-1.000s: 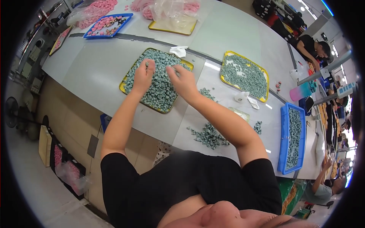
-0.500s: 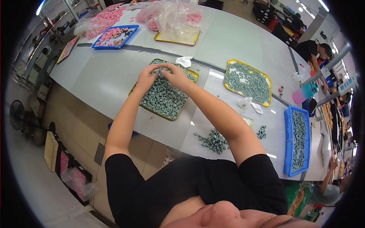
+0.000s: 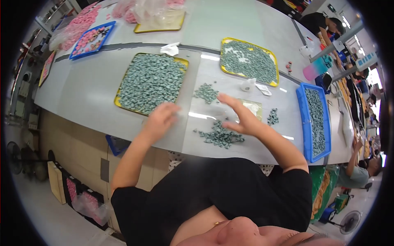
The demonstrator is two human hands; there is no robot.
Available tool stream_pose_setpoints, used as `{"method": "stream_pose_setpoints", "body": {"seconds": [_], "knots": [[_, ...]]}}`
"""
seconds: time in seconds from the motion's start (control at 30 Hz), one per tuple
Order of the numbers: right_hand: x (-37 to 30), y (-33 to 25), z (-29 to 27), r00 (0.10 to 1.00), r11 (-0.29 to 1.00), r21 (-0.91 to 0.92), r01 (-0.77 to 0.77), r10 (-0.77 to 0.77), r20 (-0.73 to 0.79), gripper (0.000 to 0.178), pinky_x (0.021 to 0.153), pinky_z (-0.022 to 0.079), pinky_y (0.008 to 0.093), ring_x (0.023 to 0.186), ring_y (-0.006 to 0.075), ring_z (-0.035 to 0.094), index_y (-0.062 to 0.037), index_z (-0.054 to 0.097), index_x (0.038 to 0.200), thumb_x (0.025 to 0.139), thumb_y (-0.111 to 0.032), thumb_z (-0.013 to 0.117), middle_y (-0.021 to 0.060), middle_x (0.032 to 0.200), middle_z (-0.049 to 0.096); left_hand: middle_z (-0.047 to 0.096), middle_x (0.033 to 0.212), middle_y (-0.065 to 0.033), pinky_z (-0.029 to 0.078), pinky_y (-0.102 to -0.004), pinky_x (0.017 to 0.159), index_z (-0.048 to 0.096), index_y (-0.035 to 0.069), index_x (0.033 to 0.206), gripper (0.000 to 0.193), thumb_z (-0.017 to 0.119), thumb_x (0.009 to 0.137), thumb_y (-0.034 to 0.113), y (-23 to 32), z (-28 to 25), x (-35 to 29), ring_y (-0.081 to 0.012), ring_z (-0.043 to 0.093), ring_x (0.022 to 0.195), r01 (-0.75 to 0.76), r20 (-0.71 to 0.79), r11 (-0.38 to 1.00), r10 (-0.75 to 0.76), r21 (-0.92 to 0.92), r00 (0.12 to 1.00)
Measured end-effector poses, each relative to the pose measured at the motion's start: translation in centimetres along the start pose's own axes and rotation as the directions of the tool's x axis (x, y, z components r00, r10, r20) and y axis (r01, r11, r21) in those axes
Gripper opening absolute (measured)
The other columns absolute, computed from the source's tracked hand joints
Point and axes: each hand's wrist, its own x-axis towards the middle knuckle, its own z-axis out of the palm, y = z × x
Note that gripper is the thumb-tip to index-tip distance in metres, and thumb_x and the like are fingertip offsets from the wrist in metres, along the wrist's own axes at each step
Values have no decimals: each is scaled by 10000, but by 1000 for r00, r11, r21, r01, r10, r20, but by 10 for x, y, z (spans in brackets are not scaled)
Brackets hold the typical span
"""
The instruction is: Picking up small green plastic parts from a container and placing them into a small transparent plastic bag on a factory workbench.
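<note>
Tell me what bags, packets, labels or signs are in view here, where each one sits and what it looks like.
Clear plastic bag: far edge of the table, crumpled, over a yellow tray with pink pieces.
Small clear packet: flat on the table beyond the right hand, square, with a pale insert.
Clear bag of pink pieces: on the floor, lower left, slumped.
No readable signs or screens show.

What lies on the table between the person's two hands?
In the head view, only bare pale table lies between the left hand and right hand; a small pile of grey-green pieces sits just below.
</note>
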Motion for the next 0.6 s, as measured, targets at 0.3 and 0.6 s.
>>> {"method": "stream_pose_setpoints", "body": {"seconds": [0.3,0.6], "knots": [[-96,45,8,978,963,-230,-142,172,120,1079,1082,253,444,1346,442,179,-16,235,1391,581,-401,834,249,1459,177,511,1099,-97,496,-288,721,504,26,1190,551,732,688,24,46,127,27,-186,565,774,27,210,971,24,-236,977],[-60,41,25,999,974,-225,14,-6,39,930,1025,339,454,1242,429,353,15,307,1331,629,-351,796,228,1314,386,523,1005,-100,525,-278,776,455,-4,1103,406,653,753,-60,66,164,40,-177,588,856,403,249,703,-316,-586,915]]}}
